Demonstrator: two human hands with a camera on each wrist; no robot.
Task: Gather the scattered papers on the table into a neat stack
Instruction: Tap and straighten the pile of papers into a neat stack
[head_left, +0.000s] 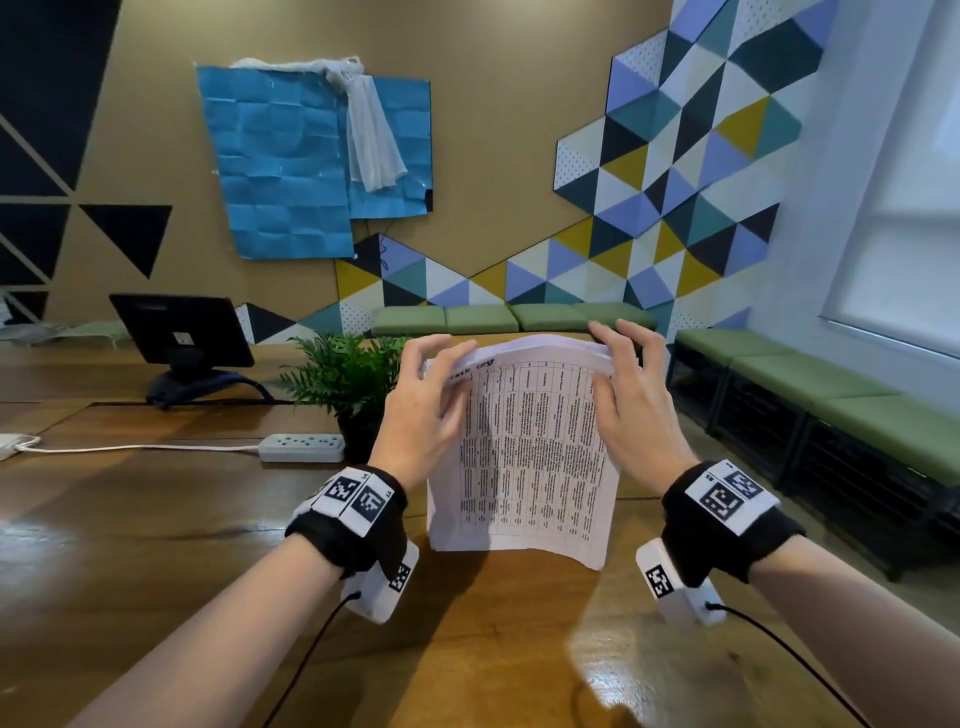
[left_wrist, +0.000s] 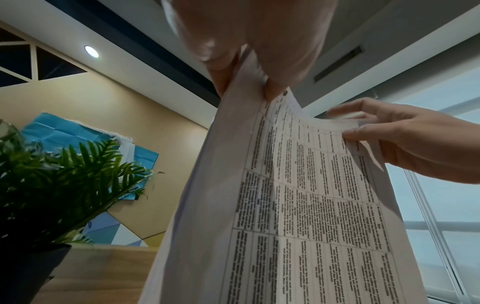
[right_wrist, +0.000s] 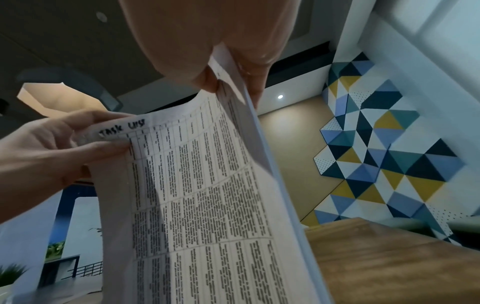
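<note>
Both the left hand (head_left: 426, 410) and right hand (head_left: 631, 410) pinched the white printed paper stack (head_left: 524, 457) upright on the brown wooden bench (head_left: 156, 545); tapping its lower edge (probably uneven) would square it.

A long wooden table (head_left: 156, 545) with a glossy, reflective top carries everything here. The papers (head_left: 524, 457) stand upright on it on their lower edge, near the middle, bowed slightly at the bottom. Just left of them and a little farther back sits a potted fern (head_left: 345, 382) in a dark pot. Beside the pot, to its left, lies a grey power strip (head_left: 302, 448), its white cord (head_left: 140, 447) running left along the tabletop to the edge of the view. Farther back on the left stands a black monitor (head_left: 182, 330) on a dark base, its back turned this way.
</note>
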